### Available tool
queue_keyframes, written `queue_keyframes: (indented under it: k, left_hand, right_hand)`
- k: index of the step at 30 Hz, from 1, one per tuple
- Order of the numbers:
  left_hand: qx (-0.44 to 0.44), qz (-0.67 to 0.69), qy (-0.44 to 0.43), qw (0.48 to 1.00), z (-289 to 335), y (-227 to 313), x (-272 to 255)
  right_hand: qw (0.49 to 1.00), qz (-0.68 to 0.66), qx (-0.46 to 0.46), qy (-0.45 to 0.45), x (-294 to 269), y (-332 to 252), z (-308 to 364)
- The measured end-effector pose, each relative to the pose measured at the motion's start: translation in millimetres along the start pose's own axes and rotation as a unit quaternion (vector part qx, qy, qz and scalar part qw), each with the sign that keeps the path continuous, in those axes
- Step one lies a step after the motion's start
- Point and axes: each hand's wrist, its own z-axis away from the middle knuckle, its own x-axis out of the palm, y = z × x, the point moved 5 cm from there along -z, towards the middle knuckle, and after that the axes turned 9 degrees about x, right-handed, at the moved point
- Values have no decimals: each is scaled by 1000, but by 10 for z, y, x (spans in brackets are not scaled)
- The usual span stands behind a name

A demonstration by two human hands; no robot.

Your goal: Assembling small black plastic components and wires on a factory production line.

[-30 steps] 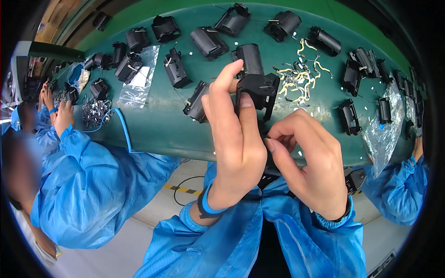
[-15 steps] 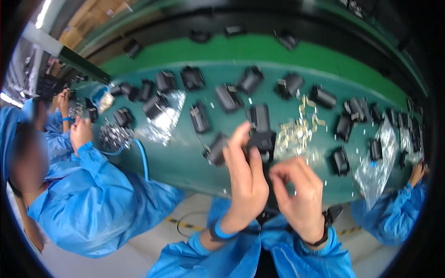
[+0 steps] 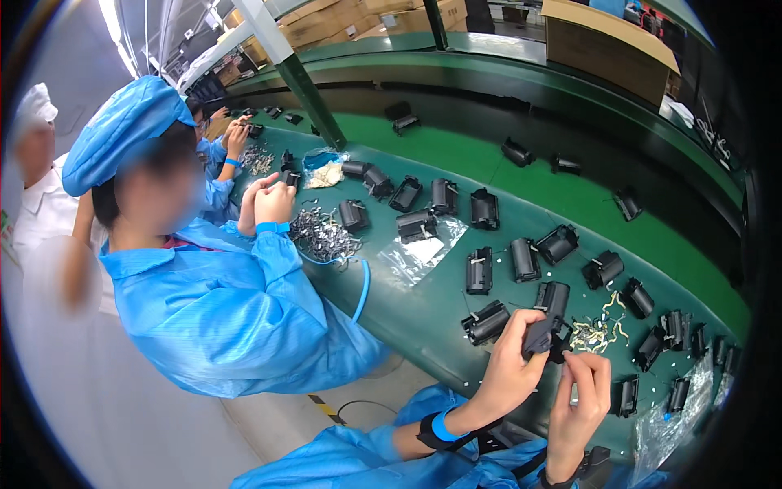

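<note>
My left hand point(image 3: 511, 371) is closed around a black plastic part point(image 3: 539, 334), holding it up over the near edge of the bench. My right hand point(image 3: 582, 399) is right beside it, thumb and fingertips pinched at the part's lower right end. Whatever those fingertips grip is too small and dark to make out. Just beyond the held part lies a black plastic housing point(image 3: 554, 300). Another black housing point(image 3: 487, 322) rests to the left of my left hand. A loose heap of yellowish flat strips point(image 3: 599, 334) lies beyond my right hand.
Several more black housings are scattered over the green bench point(image 3: 423, 314) and the green belt point(image 3: 481, 151) behind it. Clear plastic bags point(image 3: 407, 265) lie on the bench. To my left, a co-worker in a blue smock point(image 3: 236, 301) works beside a pile of small dark parts point(image 3: 322, 232).
The view has swung left and up, so the co-worker and the boxes at the back show more. My hands now appear lower right, still together at the black plastic part.
</note>
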Motion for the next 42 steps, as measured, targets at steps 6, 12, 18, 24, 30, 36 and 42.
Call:
queue_keyframes:
  k: [6,12,18,24,30,36,42]
  left_hand:
    - [-27,-8,-11,1000,17,32,-51]
    - [-65,70,12,995,-49,141,-8]
    - [-77,94,10,993,-91,103,135]
    - [-97,108,-1,989,-58,62,53]
    - [-145,169,-20,975,-7,25,29]
    - [-157,166,-25,973,-12,24,45]
    - [-124,126,-30,984,-7,61,46]
  right_hand:
    - [999,12,10,42,-68,-1,6]
    - [997,-31,-30,56,-87,59,-171]
    - [996,-69,35,34,-137,198,-212]
    - [974,-209,84,-28,-69,332,-200]
    - [965,-242,70,-75,-58,344,-194]
    - [971,-220,67,-65,-78,296,-195]
    - [995,-97,15,-30,-101,168,-151]
